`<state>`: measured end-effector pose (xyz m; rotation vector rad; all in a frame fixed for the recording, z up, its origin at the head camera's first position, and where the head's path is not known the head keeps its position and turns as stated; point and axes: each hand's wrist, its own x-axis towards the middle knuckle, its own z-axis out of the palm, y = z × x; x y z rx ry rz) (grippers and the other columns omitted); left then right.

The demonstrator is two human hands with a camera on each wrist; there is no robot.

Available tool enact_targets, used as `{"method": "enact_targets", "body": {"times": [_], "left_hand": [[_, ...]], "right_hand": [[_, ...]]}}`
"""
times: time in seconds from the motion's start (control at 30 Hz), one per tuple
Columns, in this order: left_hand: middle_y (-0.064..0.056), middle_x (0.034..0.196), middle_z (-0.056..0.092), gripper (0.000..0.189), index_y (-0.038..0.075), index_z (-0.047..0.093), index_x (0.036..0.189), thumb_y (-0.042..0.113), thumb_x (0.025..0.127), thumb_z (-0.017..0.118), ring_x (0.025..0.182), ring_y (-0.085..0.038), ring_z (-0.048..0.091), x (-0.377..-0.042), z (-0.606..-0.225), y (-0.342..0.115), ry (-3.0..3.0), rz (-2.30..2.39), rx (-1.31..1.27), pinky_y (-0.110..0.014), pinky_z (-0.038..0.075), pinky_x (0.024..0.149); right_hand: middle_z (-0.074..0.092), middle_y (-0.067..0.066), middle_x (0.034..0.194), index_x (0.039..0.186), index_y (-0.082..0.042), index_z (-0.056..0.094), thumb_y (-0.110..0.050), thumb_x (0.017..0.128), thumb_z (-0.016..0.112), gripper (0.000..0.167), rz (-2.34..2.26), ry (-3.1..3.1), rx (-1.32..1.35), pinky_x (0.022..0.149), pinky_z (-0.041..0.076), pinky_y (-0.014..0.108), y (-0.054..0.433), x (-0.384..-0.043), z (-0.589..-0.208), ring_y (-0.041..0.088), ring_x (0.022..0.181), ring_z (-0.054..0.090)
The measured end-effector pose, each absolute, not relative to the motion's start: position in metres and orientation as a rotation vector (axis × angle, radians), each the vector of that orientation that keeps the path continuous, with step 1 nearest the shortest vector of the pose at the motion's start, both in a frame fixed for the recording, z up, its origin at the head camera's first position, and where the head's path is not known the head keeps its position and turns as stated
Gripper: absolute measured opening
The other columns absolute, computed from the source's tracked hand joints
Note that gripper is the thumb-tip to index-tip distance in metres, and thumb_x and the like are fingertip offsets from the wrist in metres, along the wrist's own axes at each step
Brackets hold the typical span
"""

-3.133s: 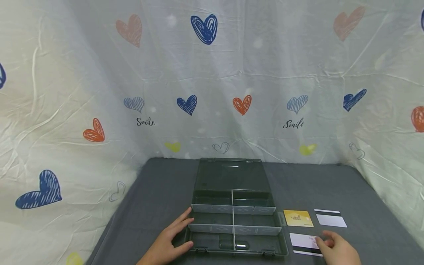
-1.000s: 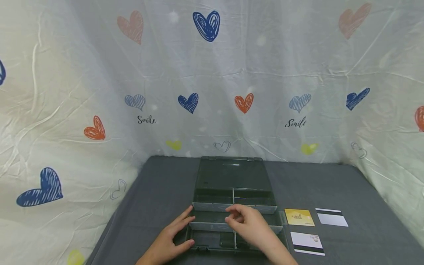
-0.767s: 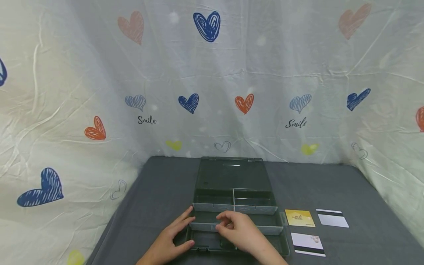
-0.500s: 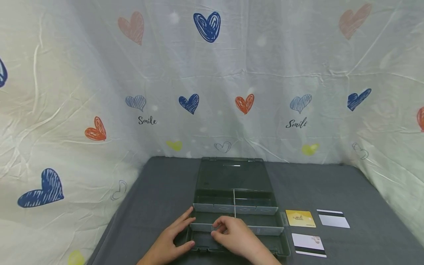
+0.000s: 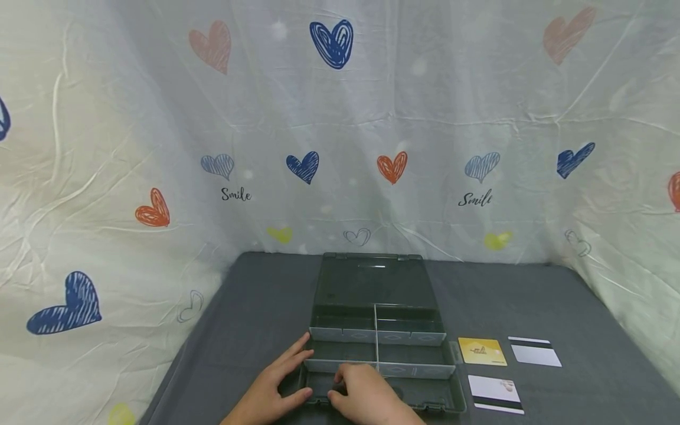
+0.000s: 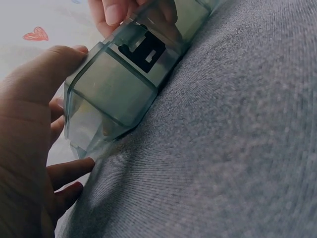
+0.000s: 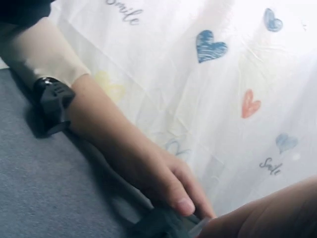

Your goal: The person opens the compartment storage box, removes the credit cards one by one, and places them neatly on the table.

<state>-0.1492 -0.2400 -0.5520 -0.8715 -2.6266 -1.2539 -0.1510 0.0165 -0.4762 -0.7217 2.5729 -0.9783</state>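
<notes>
A translucent dark green divided box (image 5: 419, 389) lies with its lid (image 5: 377, 280) back on the grey cloth. Spread at its front left corner, my left hand (image 5: 268, 386) touches the left side with its fingers, the thumb near the front wall. My right hand (image 5: 366, 392) is down at the front left compartment, fingers bent, thumb and index tips apart; whether anything is between them is hidden. In the left wrist view, its fingertips (image 6: 114, 14) show beyond the box wall near a dark latch-like cut-out (image 6: 143, 52).
Right of the box lie a yellow card (image 5: 482, 352), a white striped card (image 5: 535, 352) and another white card (image 5: 495, 394) with a dark stripe. Pale dividers (image 5: 409, 370) split the box. A white curtain printed with hearts (image 5: 340, 118) hangs behind and at both sides.
My right hand has come from the nearer white card over to the box, then moved left and down to the front left compartment. My left hand has stayed put.
</notes>
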Motion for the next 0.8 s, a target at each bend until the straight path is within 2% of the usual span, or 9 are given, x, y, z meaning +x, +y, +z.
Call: {"method": "enact_targets", "body": {"times": [0.23, 0.4, 0.7, 0.8], "left_hand": [[-0.004, 0.168, 0.028, 0.064, 0.016, 0.050, 0.154, 0.030, 0.097, 0.074, 0.150, -0.018, 0.033, -0.1493, -0.5507, -0.2396, -2.644, -1.290, -0.842, -0.039, 0.047, 0.107], [-0.004, 0.168, 0.029, 0.064, 0.016, 0.051, 0.153, 0.031, 0.096, 0.075, 0.149, -0.020, 0.034, -0.1486, -0.5492, -0.2392, -2.635, -1.281, -0.844, -0.039, 0.046, 0.108], [-0.010, 0.166, 0.031, 0.061, 0.013, 0.051, 0.153, 0.028, 0.098, 0.074, 0.148, -0.024, 0.037, -0.1473, -0.5486, -0.2383, -2.610, -1.187, -0.871, -0.040, 0.048, 0.105], [-0.009, 0.166, 0.031, 0.062, 0.014, 0.051, 0.153, 0.028, 0.097, 0.074, 0.148, -0.023, 0.036, -0.1470, -0.5478, -0.2375, -2.619, -1.195, -0.861, -0.041, 0.048, 0.106]], "right_hand": [[0.072, 0.000, 0.083, 0.098, -0.007, 0.073, -0.028, 0.091, 0.076, 0.022, -0.958, 2.584, -0.669, 0.065, 0.058, 0.037, 0.0138, -0.1487, -0.4783, 0.014, 0.074, 0.068], [0.071, 0.003, 0.079, 0.096, -0.002, 0.073, -0.031, 0.091, 0.076, 0.030, -0.918, 2.661, -0.619, 0.062, 0.057, 0.040, 0.0138, -0.1463, -0.4774, 0.018, 0.070, 0.069], [0.074, 0.005, 0.087, 0.099, 0.001, 0.074, -0.036, 0.091, 0.075, 0.037, -0.902, 2.662, -0.634, 0.068, 0.059, 0.043, 0.0124, -0.1458, -0.4757, 0.022, 0.079, 0.072], [0.075, 0.008, 0.089, 0.100, 0.003, 0.074, -0.036, 0.091, 0.074, 0.040, -0.921, 2.664, -0.622, 0.069, 0.058, 0.045, 0.0127, -0.1455, -0.4759, 0.024, 0.081, 0.072]]}}
